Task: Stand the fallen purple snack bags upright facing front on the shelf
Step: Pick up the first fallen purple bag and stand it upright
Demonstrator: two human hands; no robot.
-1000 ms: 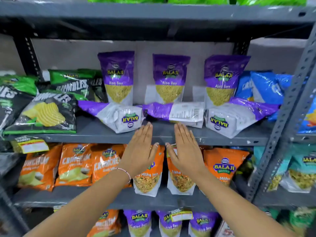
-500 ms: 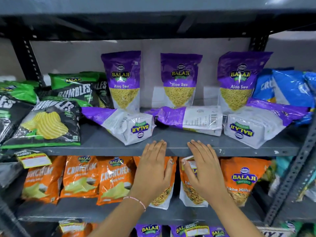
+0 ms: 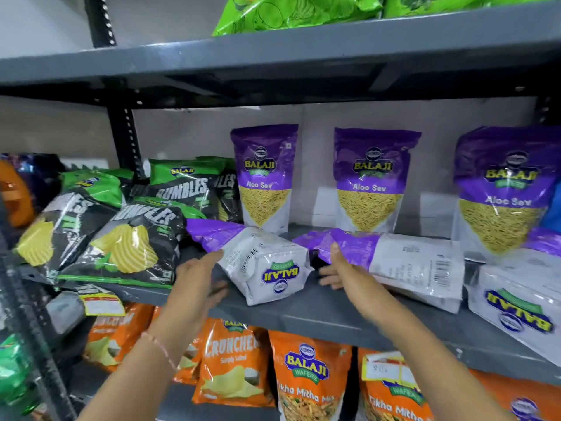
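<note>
Three purple Aloo Sev bags stand upright against the back wall of the grey shelf (image 3: pixel 334 314): one at centre (image 3: pixel 264 177), one right of centre (image 3: pixel 372 180), and one at the right edge of the frame (image 3: pixel 504 192). In front of them three more purple bags lie toppled. The left fallen bag (image 3: pixel 261 262) lies in the middle of the frame with its white base and upside-down logo turned toward the camera and its purple top pointing up and left. The middle fallen bag (image 3: pixel 403 265) lies just right of it, barcode side up. The right fallen bag (image 3: pixel 522 302) sits at the lower right, partly cut off by the frame edge.

The left hand (image 3: pixel 197 284) is spread, fingers loose, beside the left side of the left fallen bag; its fingertips seem to touch the bag's side, though motion blur makes contact hard to confirm. The right hand (image 3: pixel 343 268) is also spread and unclenched, between the left and middle fallen bags, thumb raised against the purple end of the middle one. Neither hand has closed around anything.

Green-and-black chip bags (image 3: pixel 127 238) lean in a pile at centre left. Orange snack bags (image 3: pixel 303 375) fill the lower shelf along the bottom of the frame.
</note>
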